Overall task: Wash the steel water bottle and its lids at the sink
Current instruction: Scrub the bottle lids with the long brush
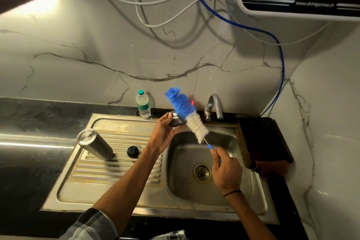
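I hold the steel lid [176,121] in my left hand [165,132], fingers curled around it above the sink basin [224,187]. My right hand [227,172] pinches the handle of the bottle brush [187,113], whose bristles lie against the lid. The steel bottle [94,144] stands inverted on the drainboard [116,171], with 1 black lid [133,151] just beside it. I judge scrubbing underway; the tap [214,106] shows no water, so rinsing appears left.
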